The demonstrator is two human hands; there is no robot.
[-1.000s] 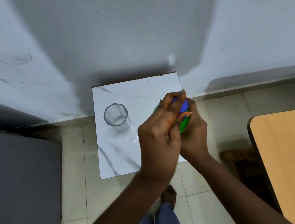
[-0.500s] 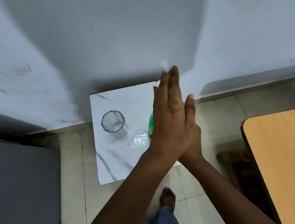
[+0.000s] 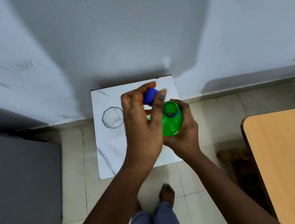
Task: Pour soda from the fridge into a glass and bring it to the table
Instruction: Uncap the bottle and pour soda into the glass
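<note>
Head view: the left hand has its fingers and thumb curled round a blue screw cap, pinching it just above and to the left of the bottle mouth, clear of the neck. The cap looks like smooth matte plastic, round in shape. The right hand wraps its fingers round the shoulder of a green soda bottle, translucent glossy plastic with a round open mouth and a threaded rim; the bottle stands roughly upright over the right half of the bench. How much liquid it holds cannot be told.

The bench is a small square top with a white marble pattern and thin grey veins, set against a pale painted wall. On its left part stands a clear faceted glass, upright, apart from the bottle and partly hidden by the left hand. A grey flat-topped fridge sits to the left. At the right edge is a wooden table with a smooth light surface and rounded corner. Below lie pale glossy floor tiles.
</note>
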